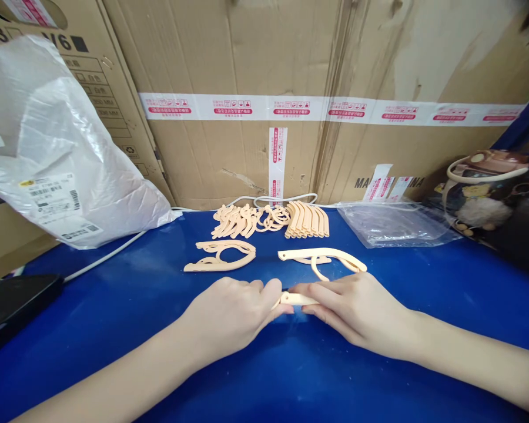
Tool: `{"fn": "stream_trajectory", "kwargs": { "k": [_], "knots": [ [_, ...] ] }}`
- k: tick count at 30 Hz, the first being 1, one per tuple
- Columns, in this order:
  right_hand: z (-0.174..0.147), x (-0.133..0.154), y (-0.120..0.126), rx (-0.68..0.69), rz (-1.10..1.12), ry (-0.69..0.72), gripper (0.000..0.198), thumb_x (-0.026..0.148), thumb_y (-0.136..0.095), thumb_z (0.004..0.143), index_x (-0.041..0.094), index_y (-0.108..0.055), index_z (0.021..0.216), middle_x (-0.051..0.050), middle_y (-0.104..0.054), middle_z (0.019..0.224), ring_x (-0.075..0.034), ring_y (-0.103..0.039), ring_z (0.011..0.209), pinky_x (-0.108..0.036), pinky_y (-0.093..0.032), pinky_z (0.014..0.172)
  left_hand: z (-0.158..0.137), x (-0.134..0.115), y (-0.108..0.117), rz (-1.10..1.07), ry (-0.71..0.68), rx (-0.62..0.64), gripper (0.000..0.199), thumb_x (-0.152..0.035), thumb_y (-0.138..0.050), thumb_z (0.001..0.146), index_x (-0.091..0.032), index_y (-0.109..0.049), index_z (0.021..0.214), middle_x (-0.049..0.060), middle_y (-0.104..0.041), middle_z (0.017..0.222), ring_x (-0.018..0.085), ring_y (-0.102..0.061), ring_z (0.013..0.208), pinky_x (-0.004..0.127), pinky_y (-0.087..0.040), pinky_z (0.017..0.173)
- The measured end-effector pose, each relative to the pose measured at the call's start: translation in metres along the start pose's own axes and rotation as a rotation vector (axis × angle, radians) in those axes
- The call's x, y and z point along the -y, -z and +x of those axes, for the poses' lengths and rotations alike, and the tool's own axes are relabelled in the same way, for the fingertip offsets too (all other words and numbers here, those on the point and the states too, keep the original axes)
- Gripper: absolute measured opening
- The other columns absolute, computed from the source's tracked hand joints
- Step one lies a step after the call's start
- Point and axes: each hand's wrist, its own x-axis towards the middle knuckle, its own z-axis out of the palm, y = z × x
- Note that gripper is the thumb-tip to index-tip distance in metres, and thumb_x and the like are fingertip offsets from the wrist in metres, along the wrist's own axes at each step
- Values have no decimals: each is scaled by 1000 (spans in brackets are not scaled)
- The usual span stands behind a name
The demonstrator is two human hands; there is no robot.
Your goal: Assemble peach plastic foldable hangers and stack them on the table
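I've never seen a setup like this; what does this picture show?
No machine here: a person works bare-handed, seen from a camera worn on the head, looking forward and down. The left hand and right hand hold a cream hanger part between them, partly hidden. Just beyond, on the blue table, lie one cream assembly on the left and another assembly on the right, apparently folding hangers. Behind those sit small loose pieces and curved hanger arms. A clear plastic bag lies to their right; a white parcel bag is far left.
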Motion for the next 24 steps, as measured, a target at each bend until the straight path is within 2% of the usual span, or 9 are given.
{"fn": "stream_trajectory", "kwargs": {
  "k": [6, 11, 16, 20, 24],
  "knots": [
    [1, -1, 1, 8, 32, -6, 28, 27, -36, 100, 18, -55, 119, -1, -70, 85, -12, -64, 65, -23, -42, 58, 1, 0, -2, 93, -56, -116, 45, -35, -14, 103, -19, -45, 74, -1, -55, 54, 14, -55, 43, 27, -25, 41],
    [1, -2, 1, 19, 38, -1, 28, 27, -35, 101, 17, -57, 115, -2, -69, 83, -12, -62, 63, -23, -41, 57, 2, -1, 0, 98, -59, -111, 46, -35, -15, 103, -18, -46, 74, 0, -55, 54, 16, -55, 43, 28, -24, 42],
    [0, -4, 1, -15, -28, 55, 33, 30, -30, 102, 16, -59, 110, -3, -67, 76, -12, -59, 57, -24, -37, 53, 1, 1, 1, -143, 22, 41, 52, -43, -7, 101, -19, -45, 77, 1, -60, 57, 16, -57, 45, 27, -23, 42],
    [0, -5, 0, -34, -90, 68, 36, 31, -28, 103, 14, -60, 107, -2, -64, 70, -12, -56, 53, -25, -36, 51, 3, -2, 7, -340, 107, 169, 47, -42, -12, 102, -20, -46, 78, -1, -59, 58, 16, -53, 46, 27, -24, 44],
    [0, -6, -2, -56, -107, 76, 33, 30, -31, 102, 15, -60, 109, -2, -65, 71, -12, -57, 54, -24, -36, 52, 5, -4, 14, -538, 242, 263, 47, -40, -15, 102, -20, -49, 77, -2, -54, 61, 17, -52, 54, 27, -31, 51]
  ]
}}
